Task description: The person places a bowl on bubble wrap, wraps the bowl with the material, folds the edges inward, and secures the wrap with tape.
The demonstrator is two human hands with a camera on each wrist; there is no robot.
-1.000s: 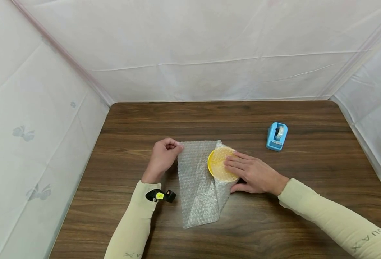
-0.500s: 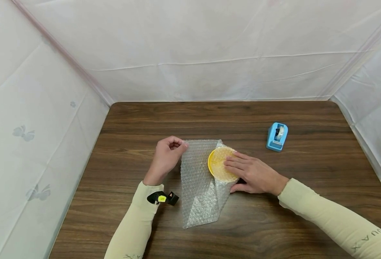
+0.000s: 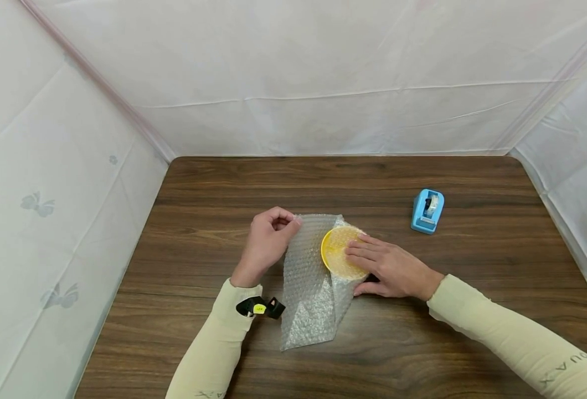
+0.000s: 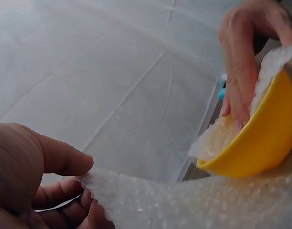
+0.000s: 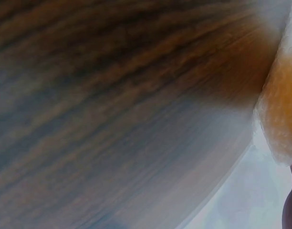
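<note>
Left hand (image 3: 265,244) pinches bubble wrap (image 3: 307,302) by its edge; right hand (image 3: 392,270), fingers extended, on yellow bowl (image 4: 267,138) (partly covered) — well in from table's (image 3: 214,194) far edge. Tape dispenser (image 3: 427,211) toward far-right corner.

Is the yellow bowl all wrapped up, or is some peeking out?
Partly wrapped: bubble wrap is folded over the yellow bowl, but its rim and side show bare yellow in the left wrist view.

Yellow round bowl (image 4: 275,129); clear, bubble-dotted plastic wrap (image 3: 307,318); light-blue plastic tape dispenser (image 3: 426,221); dark-brown, streaked wood-grain tabletop (image 3: 214,191); cream fabric sleeves (image 3: 503,321), dark lettering (image 3: 562,367).
</note>
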